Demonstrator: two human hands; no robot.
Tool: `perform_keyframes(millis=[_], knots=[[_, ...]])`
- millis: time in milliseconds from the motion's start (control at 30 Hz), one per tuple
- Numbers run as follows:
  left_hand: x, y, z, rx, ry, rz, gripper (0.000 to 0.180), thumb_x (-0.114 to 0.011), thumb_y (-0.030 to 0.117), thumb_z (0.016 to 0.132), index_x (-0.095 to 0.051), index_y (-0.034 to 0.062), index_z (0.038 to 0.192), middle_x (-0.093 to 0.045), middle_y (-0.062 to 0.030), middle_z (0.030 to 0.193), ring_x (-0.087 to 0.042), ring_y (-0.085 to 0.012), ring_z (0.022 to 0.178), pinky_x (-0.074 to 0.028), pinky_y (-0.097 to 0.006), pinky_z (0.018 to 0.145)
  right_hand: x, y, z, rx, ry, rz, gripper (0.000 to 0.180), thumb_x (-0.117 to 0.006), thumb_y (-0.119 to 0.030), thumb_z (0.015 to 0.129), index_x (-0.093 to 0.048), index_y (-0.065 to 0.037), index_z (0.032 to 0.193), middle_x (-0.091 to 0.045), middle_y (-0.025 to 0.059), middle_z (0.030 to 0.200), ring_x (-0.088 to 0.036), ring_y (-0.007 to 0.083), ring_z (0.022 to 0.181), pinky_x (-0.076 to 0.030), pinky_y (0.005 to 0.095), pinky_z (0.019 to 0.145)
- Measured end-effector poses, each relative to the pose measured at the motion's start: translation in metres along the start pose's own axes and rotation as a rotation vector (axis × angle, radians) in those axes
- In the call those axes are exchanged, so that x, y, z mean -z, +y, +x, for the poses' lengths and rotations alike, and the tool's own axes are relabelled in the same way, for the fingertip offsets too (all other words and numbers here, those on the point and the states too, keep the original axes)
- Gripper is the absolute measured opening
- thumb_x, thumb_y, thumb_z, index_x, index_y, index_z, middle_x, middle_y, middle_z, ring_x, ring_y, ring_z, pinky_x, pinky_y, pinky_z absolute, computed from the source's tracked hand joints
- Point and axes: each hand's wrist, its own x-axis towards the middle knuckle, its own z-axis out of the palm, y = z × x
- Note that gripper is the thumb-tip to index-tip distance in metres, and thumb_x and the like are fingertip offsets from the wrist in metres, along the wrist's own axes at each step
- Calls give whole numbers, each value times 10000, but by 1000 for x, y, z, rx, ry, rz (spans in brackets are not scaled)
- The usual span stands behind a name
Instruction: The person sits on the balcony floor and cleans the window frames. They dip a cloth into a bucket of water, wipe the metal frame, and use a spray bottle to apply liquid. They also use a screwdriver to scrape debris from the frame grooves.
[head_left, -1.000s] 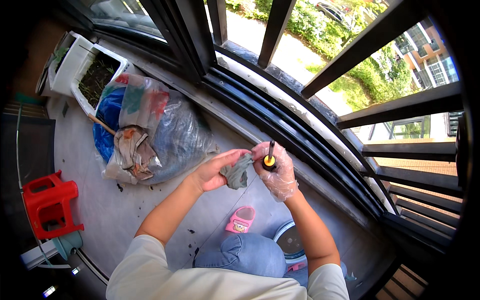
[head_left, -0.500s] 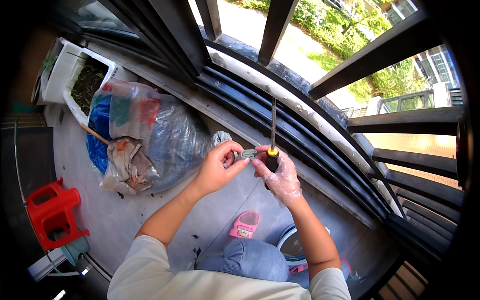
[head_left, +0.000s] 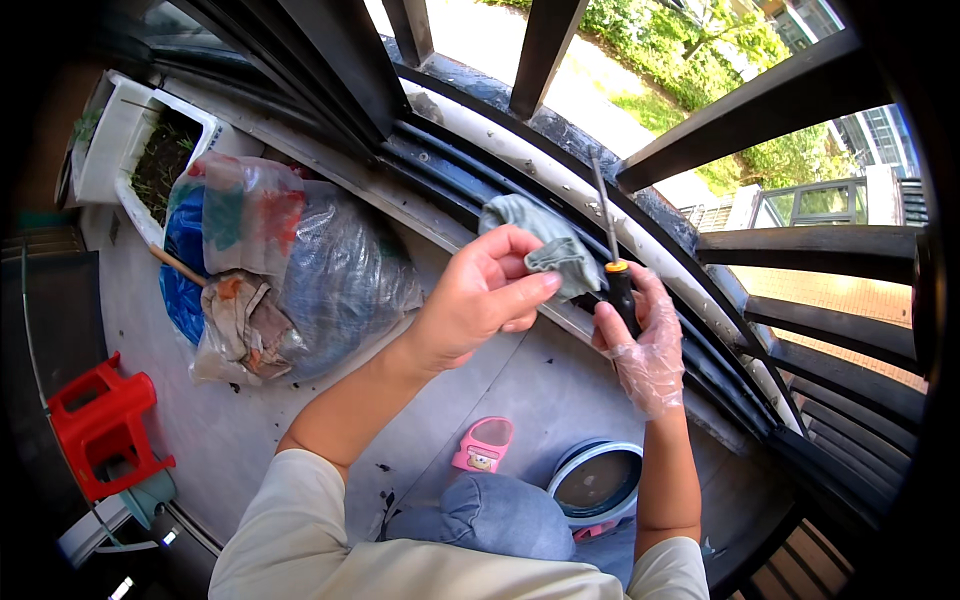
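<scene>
My left hand (head_left: 470,300) pinches a grey-green cloth (head_left: 572,262) between thumb and fingers; the cloth hangs partly spread above the window track. Clear thin plastic covers my right hand (head_left: 650,345) like a disposable glove. That hand is wrapped round the black handle of a screwdriver (head_left: 620,295) with a yellow collar. Its long metal shaft points up and slightly left, toward the railing. The cloth's right edge is close to the screwdriver handle; I cannot tell whether they touch.
Dark sliding-window tracks (head_left: 440,170) run diagonally beside metal bars (head_left: 550,55). At left are a stuffed plastic bag (head_left: 350,260), a white planter with soil (head_left: 126,185) and a red stool (head_left: 100,425). Near my knees are a pink slipper (head_left: 480,455) and a round bucket (head_left: 637,480) with dark water.
Both hands have risen and come nearer to me, the right one also moving rightward with the screwdriver. The cloth, bunched small between the hands before, now hangs more open from my left hand.
</scene>
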Motion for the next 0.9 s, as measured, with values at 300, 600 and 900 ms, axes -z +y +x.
perform_keyframes(millis=[300,600,900], knots=[[34,-10,81,-142,246,245,150,-545,69,890,-429,40,979,-485,6,710,-355,-28,497,-314,-205,437,24,-1,9,367,153,-435,481,-687,-43,756,-534,-87,1211,-624,111,992,-586,166,882,-446,282,839],[-28,-24,49,-90,97,-37,168,-554,71,890,-430,43,999,-488,-3,679,-353,-36,460,-317,-209,419,35,-15,-12,329,221,-254,501,-652,54,754,-508,-41,1224,-587,63,1004,-555,98,864,-446,234,795],[93,-21,99,-506,599,886,133,-611,52,808,-522,8,898,-591,-49,756,-511,-83,550,-419,-239,477,10,-9,43,397,-85,-632,448,-677,-71,752,-546,-85,1180,-624,181,940,-608,288,854,-464,324,784]])
